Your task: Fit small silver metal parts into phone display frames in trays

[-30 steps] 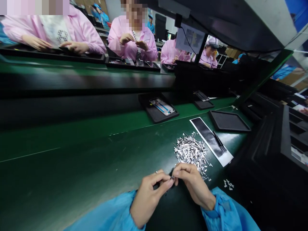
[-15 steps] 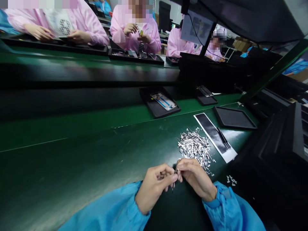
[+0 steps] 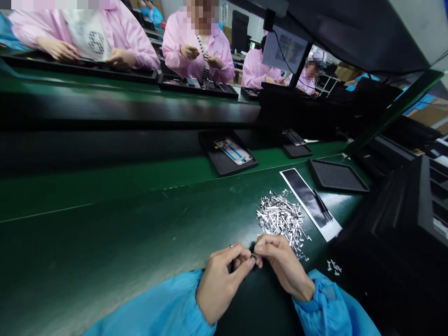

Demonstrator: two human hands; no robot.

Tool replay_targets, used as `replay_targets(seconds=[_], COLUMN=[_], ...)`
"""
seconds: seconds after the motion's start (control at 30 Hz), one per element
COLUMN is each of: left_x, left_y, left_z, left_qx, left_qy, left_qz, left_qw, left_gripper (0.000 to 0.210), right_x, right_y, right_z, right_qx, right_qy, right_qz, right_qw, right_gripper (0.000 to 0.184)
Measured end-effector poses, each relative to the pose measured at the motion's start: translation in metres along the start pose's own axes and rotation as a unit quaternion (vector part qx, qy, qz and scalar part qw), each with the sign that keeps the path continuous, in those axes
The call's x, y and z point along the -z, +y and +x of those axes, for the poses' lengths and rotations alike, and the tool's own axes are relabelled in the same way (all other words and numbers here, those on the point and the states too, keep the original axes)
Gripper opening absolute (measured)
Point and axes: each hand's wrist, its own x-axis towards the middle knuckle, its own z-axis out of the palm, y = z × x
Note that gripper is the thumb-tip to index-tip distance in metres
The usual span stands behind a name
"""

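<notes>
Thumb against fingertips, the left hand (image 3: 222, 280) and right hand (image 3: 283, 263) both pinched one tiny dark part (image 3: 253, 255) between them over the tabletop (image 3: 140, 247), near a heap of slim metallic pieces (image 3: 280, 216). With so little to grip, a slip could have dropped it, or crowding knuckles might have scattered the heap's loose edge.
</notes>
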Motion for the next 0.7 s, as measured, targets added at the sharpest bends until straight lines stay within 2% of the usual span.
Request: replay_targets(seconds=[0.23,0.43,0.6,0.7], left_x=[0.0004,0.0021,0.0039,0.0033], left_y=[0.0010,0.0030,0.0017,-0.0034], left_z=[-0.0003,0.0013,0.0047,0.0067], left_qx=[-0.008,0.007,0.039,0.055], left_qy=[0.004,-0.009,-0.034,-0.026], left_qz=[0.004,-0.038,-0.107,-0.138], left_qw=[1.000,0.999,0.993,0.989], left_gripper=[0.021,0.021,0.027,0.028], right_x=[0.0010,0.0009,0.0013,0.0021], right_y=[-0.0001,0.0003,0.0054,0.0081], right_z=[0.0004,-0.0004,0.0007,0.0002], right_qx=[-0.017,-0.007,0.027,0.065], right_qy=[-0.015,-0.015,0.008,0.032], right_qz=[0.013,-0.007,-0.080,-0.164], right_qw=[1.000,1.000,0.996,0.984], right_gripper=[0.015,0.018,0.020,0.020])
